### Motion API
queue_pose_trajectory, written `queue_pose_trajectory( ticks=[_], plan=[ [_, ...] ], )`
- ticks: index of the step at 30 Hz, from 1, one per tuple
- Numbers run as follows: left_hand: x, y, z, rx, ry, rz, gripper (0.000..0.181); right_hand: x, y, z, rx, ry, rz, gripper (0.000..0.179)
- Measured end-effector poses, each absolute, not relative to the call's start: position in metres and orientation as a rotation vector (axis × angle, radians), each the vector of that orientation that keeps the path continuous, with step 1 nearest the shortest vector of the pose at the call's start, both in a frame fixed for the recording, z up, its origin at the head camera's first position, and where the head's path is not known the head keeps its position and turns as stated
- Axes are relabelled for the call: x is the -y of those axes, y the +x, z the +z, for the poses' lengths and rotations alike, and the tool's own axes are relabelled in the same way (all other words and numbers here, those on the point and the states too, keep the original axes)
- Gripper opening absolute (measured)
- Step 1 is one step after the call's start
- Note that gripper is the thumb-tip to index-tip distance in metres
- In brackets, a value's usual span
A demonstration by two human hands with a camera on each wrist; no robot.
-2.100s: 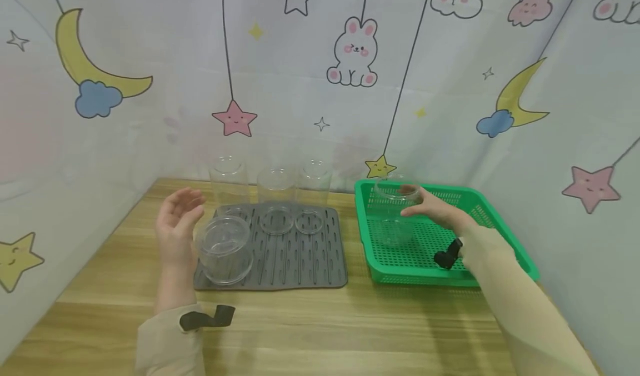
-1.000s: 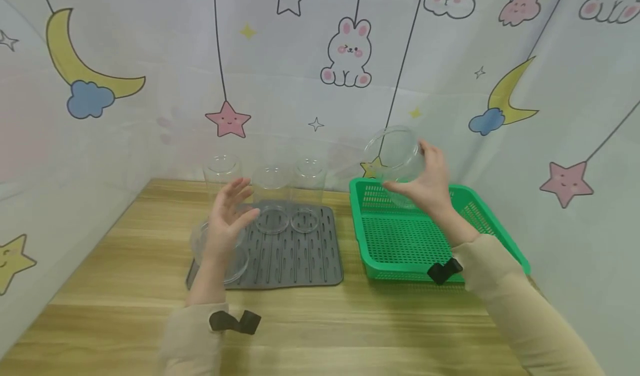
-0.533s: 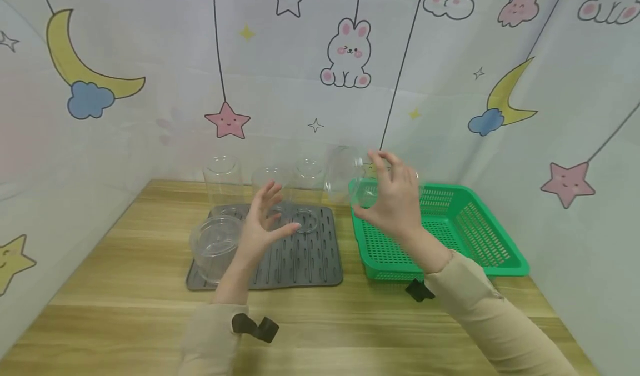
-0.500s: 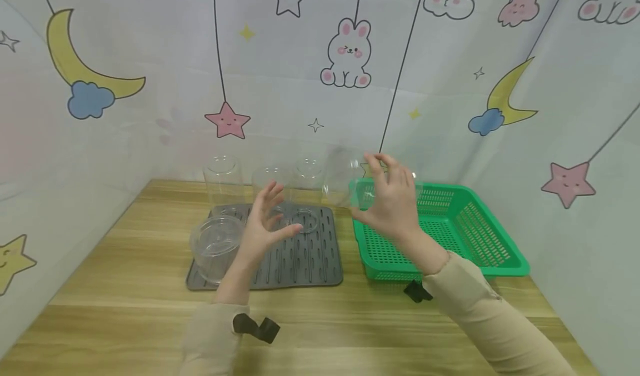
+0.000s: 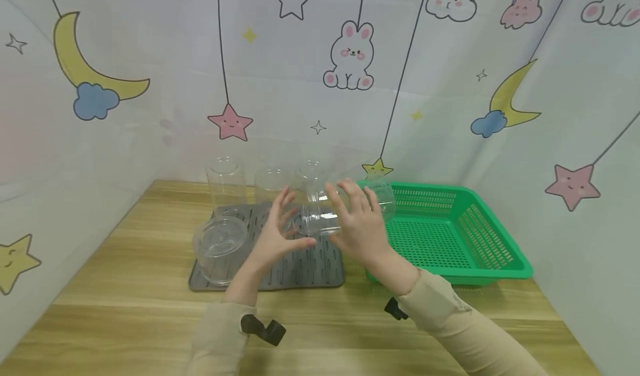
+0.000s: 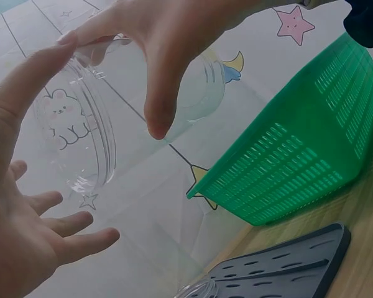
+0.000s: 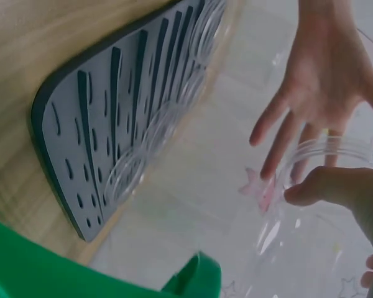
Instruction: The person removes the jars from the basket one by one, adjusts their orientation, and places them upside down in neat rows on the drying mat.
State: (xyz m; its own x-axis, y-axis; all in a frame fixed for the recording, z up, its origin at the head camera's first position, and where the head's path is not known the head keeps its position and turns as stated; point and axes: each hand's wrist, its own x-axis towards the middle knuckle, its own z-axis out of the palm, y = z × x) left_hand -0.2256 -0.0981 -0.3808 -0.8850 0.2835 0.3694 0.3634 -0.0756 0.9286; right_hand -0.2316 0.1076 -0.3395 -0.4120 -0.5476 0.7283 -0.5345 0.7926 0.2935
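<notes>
A clear jar [image 5: 320,220] is held in the air, tipped on its side, by my right hand [image 5: 362,226], whose thumb and fingers curl round its wall. The ridged rim of the jar points left, toward my left hand [image 5: 275,237]. That hand has its thumb and fingers spread beside the rim; whether it touches cannot be told. In the right wrist view, the jar [image 7: 298,236] shows my right thumb pressed near its rim. Below both hands lies a grey ridged mat [image 5: 300,270]. A wide clear jar [image 5: 220,251] stands on its front left part.
Along the back of the mat stand a tall clear jar [image 5: 225,184], a wider clear jar [image 5: 272,184] and a third jar [image 5: 311,170], partly hidden. To the right is a green mesh basket [image 5: 492,273] on the wooden table [image 5: 325,326]. A patterned curtain [image 5: 280,76] hangs behind.
My right hand has lifted the jar out of the green basket, tipped it sideways and carried it left over the mat. My left hand has moved right, toward the jar's rim.
</notes>
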Motion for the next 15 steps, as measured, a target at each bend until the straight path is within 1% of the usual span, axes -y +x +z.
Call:
queue_pose_trajectory(
  ticks=[10,15],
  plan=[
    [0.099,-0.224,-0.380,2.172,-0.710,-2.139,0.121,-0.098,-0.228,-0.353,2.077,0.809,-0.027,0.103],
    [0.101,-0.223,-0.379,2.205,-0.688,-2.131,0.118,-0.096,-0.227,-0.357,2.080,0.821,-0.022,0.103]
  ],
)
